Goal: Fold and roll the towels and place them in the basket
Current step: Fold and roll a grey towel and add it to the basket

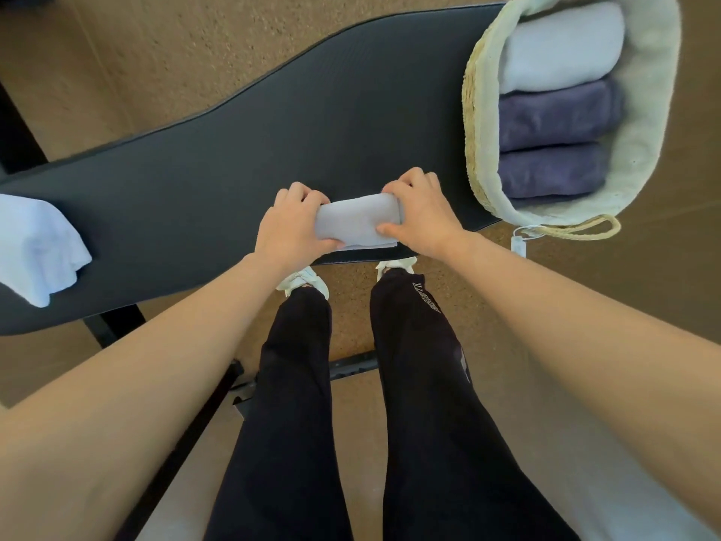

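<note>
A small pale grey towel (358, 222), partly rolled, lies near the front edge of the dark table (234, 150). My left hand (290, 228) grips its left end with curled fingers over the roll and the thumb under it. My right hand (419, 214) grips the right end the same way. At the table's right end stands a woven basket (474, 123) with a cream lining. Inside it lie three rolled towels: a pale one (562, 48) at the far side and two purple ones (558, 115) (550, 171) nearer me.
A crumpled light blue towel (37, 247) lies at the table's left edge. The basket's handle (577, 230) and a white tag (519, 244) hang past the table's right corner. My legs and white shoes (304, 281) stand on the brown floor below the front edge.
</note>
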### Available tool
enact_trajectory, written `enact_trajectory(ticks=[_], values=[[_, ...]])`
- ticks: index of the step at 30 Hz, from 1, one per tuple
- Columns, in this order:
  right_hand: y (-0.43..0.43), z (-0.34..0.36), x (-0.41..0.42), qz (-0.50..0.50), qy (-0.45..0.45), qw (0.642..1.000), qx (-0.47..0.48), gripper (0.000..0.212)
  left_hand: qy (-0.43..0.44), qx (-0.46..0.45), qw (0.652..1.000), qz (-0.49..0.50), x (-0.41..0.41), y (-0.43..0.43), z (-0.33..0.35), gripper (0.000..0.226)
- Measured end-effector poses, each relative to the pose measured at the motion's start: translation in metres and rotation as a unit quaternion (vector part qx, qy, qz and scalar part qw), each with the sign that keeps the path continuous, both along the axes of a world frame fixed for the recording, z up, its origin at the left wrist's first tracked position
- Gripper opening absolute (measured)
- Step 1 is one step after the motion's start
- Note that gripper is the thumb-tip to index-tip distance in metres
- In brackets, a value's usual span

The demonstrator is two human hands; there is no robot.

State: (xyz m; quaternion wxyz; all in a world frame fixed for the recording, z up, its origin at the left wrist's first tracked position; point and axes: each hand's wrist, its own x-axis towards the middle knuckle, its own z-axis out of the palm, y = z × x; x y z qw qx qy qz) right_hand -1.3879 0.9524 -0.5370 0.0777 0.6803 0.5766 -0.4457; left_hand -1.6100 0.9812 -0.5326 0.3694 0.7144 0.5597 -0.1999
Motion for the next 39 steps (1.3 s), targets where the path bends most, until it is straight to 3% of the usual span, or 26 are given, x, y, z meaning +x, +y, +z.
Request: enact_trajectory(ticks=[3,5,8,13,15,17,20,25,34,37,39], values=[[-0.006,0.007,0.007,-0.033,0.057,0.998,-0.02,0.042,-0.018,-0.041,0.997,0.058,0.014,-0.001,0.005,0.054],[-0.012,0.019,0.017,-0.109,0.124,0.985,-0.056,0.042,-0.053,-0.084,0.989,0.107,0.024,0.002,0.011,0.057],[-0.026,0.045,0.045,-0.19,0.183,0.963,-0.049,0.041,-0.139,-0.147,0.975,0.094,0.042,0.011,0.034,0.064],[-0.041,0.091,0.114,-0.313,0.218,0.924,0.007,0.043,-0.281,-0.285,0.912,0.091,0.099,0.022,0.073,0.05],[-0.041,0.103,0.145,-0.335,0.207,0.919,0.036,0.046,-0.301,-0.274,0.91,0.075,0.129,0.027,0.079,0.046],[-0.039,0.107,0.176,-0.347,0.2,0.915,0.048,0.05,-0.291,-0.223,0.93,0.023,0.162,0.034,0.082,0.049],[-0.032,0.105,0.216,-0.306,0.173,0.936,0.03,0.048,-0.219,-0.141,0.958,-0.117,0.211,0.042,0.081,0.058],[-0.009,0.096,0.263,-0.184,0.071,0.98,0.028,0.044,-0.133,-0.049,0.949,-0.28,0.268,0.054,0.064,0.055],[0.014,0.062,0.261,-0.002,-0.055,0.998,-0.02,0.032,-0.087,0.023,0.926,-0.366,0.282,0.055,0.026,0.043],[0.018,0.056,0.258,0.051,-0.089,0.994,-0.034,0.033,-0.069,0.054,0.919,-0.383,0.285,0.057,0.024,0.057],[0.02,0.056,0.257,0.076,-0.104,0.991,-0.02,0.035,-0.106,0.058,0.927,-0.354,0.284,0.06,0.028,0.072]])
